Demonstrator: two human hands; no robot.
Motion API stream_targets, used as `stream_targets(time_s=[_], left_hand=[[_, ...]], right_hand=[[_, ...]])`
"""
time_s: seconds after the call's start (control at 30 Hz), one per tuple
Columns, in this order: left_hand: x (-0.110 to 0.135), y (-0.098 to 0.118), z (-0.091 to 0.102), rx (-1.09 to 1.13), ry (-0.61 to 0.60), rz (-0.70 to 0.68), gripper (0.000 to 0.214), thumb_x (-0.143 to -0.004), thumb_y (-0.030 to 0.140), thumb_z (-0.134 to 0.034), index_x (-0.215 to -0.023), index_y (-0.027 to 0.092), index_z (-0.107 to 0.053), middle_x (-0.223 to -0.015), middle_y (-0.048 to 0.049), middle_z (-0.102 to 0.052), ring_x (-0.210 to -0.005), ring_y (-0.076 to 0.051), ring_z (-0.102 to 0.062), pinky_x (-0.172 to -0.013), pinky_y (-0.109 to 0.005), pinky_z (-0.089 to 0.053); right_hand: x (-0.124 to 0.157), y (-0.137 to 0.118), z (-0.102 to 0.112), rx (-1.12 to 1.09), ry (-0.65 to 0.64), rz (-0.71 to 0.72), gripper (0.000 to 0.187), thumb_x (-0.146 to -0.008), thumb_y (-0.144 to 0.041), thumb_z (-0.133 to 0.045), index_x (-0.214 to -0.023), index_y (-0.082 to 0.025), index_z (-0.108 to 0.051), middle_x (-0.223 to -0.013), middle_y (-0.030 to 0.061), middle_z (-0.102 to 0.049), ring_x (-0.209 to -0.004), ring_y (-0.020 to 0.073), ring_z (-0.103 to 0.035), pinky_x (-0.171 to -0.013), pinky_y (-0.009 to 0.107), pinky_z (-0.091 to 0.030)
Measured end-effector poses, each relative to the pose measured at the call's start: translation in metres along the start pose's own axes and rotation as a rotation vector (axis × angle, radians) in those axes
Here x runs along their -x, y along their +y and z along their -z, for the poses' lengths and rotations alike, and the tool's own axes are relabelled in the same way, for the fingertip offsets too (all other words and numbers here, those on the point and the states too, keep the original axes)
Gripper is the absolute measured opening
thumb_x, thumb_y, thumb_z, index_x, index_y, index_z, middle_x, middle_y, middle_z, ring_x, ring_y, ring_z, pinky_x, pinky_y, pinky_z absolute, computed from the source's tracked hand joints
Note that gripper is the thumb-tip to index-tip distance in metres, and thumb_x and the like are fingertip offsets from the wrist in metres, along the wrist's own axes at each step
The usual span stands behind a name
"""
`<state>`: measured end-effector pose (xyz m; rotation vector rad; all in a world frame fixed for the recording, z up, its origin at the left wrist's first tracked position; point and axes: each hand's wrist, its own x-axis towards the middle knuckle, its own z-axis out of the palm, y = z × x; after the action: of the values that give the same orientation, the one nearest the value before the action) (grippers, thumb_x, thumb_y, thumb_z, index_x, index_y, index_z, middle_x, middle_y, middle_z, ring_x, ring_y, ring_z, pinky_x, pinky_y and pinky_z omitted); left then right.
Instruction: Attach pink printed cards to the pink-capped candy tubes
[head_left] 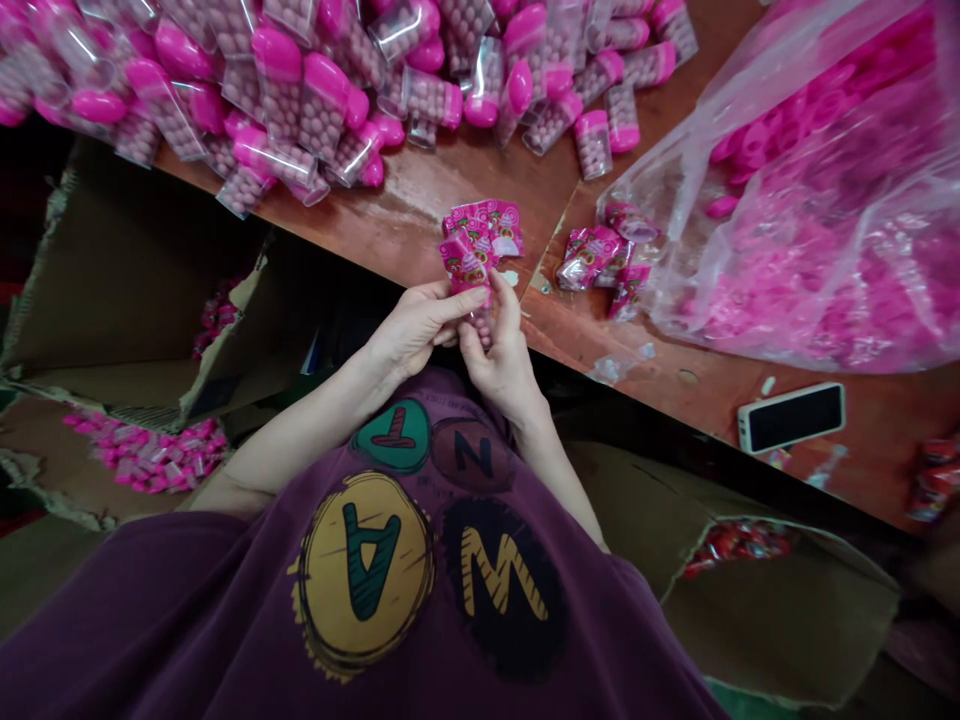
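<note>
Close to my body at the table edge, both hands meet on a small clear bottle of pink candy balls (481, 322) with a pink printed sleeve (465, 262) at its upper end. My left hand (421, 325) pinches it from the left, thumb across the front. From the right, my right hand (504, 360) grips it between thumb and fingers. The fingers hide part of the bottle. Just beyond lie more flat printed sleeves (504, 228) on the table. A few crumpled pink printed pieces (592, 258) lie to their right.
Many pink-capped candy bottles (322, 110) are heaped along the back of the wooden table (420, 200). A clear bag of pink plastic parts (840, 240) lies at right, with a phone (795, 417) in front. Cardboard boxes (112, 290) stand below the edge on both sides.
</note>
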<state>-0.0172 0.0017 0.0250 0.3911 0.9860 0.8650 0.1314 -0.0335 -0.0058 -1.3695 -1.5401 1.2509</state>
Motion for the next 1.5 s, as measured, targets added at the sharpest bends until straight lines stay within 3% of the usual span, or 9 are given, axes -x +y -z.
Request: stream_targets(time_s=[0.23,0.37,0.47,0.77,0.93,1.07,1.23,1.37,1.5], left_hand=[[-0.002,-0.008,0.014,-0.006,-0.136,0.013,0.03,-0.086,0.038,-0.089,-0.085,0.013,-0.073,-0.065,0.0006,-0.065,-0.042,-0.001,-0.036,-0.044,-0.02,-0.025],[-0.001,-0.006,0.016,-0.017,-0.145,0.022,0.031,-0.085,0.04,-0.089,-0.086,0.013,-0.073,-0.069,-0.0005,-0.069,-0.042,-0.001,-0.037,-0.047,-0.02,-0.031],[-0.001,-0.003,0.011,-0.017,-0.032,-0.017,0.038,-0.088,0.045,-0.087,-0.078,0.015,-0.067,-0.056,0.0055,-0.057,-0.039,-0.001,-0.032,-0.046,-0.02,-0.03],[-0.002,0.002,0.001,-0.039,0.124,-0.058,0.048,-0.098,0.055,-0.075,-0.072,0.018,-0.058,-0.051,0.0075,-0.048,-0.036,-0.002,-0.03,-0.043,-0.02,-0.029],[-0.004,0.006,0.003,-0.166,0.283,-0.215,0.05,-0.093,0.048,-0.082,-0.062,0.019,-0.055,-0.047,0.0082,-0.041,-0.037,-0.003,-0.03,-0.042,-0.022,-0.024],[-0.008,0.006,0.006,-0.248,0.386,-0.327,0.054,-0.088,0.042,-0.087,-0.056,0.018,-0.051,-0.046,0.0077,-0.039,-0.04,-0.003,-0.028,-0.041,-0.023,-0.017],[-0.007,0.005,0.006,-0.221,0.416,-0.264,0.062,-0.086,0.043,-0.089,-0.054,0.019,-0.042,-0.043,0.0087,-0.033,-0.037,-0.002,-0.024,-0.04,-0.023,-0.015],[-0.006,0.004,0.003,-0.129,0.407,-0.212,0.063,-0.085,0.046,-0.09,-0.056,0.02,-0.04,-0.042,0.0099,-0.032,-0.035,-0.002,-0.024,-0.039,-0.021,-0.016],[-0.009,0.005,0.003,-0.066,0.421,-0.193,0.065,-0.084,0.048,-0.091,-0.057,0.02,-0.038,-0.042,0.0106,-0.033,-0.034,-0.001,-0.026,-0.039,-0.02,-0.019]], right_hand=[[-0.003,-0.003,0.002,-0.462,-0.093,-0.208,0.069,-0.097,-0.064,-0.068,-0.153,-0.035,-0.043,-0.078,-0.0056,-0.058,-0.056,0.0123,-0.052,-0.052,0.026,-0.052],[-0.002,0.002,0.002,-0.378,-0.023,-0.136,0.067,-0.095,-0.059,-0.073,-0.151,-0.035,-0.044,-0.09,-0.0023,-0.063,-0.067,0.014,-0.061,-0.065,0.031,-0.059],[0.001,0.001,0.003,-0.228,-0.025,-0.11,0.068,-0.098,-0.055,-0.07,-0.155,-0.034,-0.04,-0.088,-0.0019,-0.065,-0.07,0.0165,-0.064,-0.073,0.036,-0.062],[0.005,0.006,0.001,0.065,0.007,0.052,0.056,-0.102,-0.048,-0.063,-0.151,-0.026,-0.047,-0.088,-0.0015,-0.069,-0.068,0.0147,-0.063,-0.074,0.035,-0.06],[0.005,0.009,-0.003,-0.138,0.015,-0.046,0.044,-0.102,-0.051,-0.064,-0.139,-0.028,-0.058,-0.087,-0.0014,-0.067,-0.069,0.0128,-0.06,-0.065,0.029,-0.055],[0.004,-0.001,-0.008,-0.358,0.059,-0.2,0.041,-0.099,-0.052,-0.069,-0.132,-0.028,-0.063,-0.071,-0.0064,-0.057,-0.05,0.0078,-0.044,-0.044,0.022,-0.036],[0.003,-0.013,-0.007,-0.773,0.033,-0.392,0.045,-0.097,-0.049,-0.071,-0.135,-0.027,-0.059,-0.064,-0.0097,-0.057,-0.041,0.0063,-0.04,-0.037,0.02,-0.026],[0.005,-0.018,-0.005,-0.859,-0.033,-0.438,0.041,-0.094,-0.05,-0.074,-0.123,-0.025,-0.062,-0.072,-0.006,-0.068,-0.042,0.0061,-0.047,-0.036,0.02,-0.029],[0.007,-0.022,0.002,-0.956,-0.017,-0.51,0.043,-0.091,-0.043,-0.078,-0.128,-0.029,-0.061,-0.071,-0.0098,-0.059,-0.041,0.0037,-0.033,-0.037,0.017,-0.023]])
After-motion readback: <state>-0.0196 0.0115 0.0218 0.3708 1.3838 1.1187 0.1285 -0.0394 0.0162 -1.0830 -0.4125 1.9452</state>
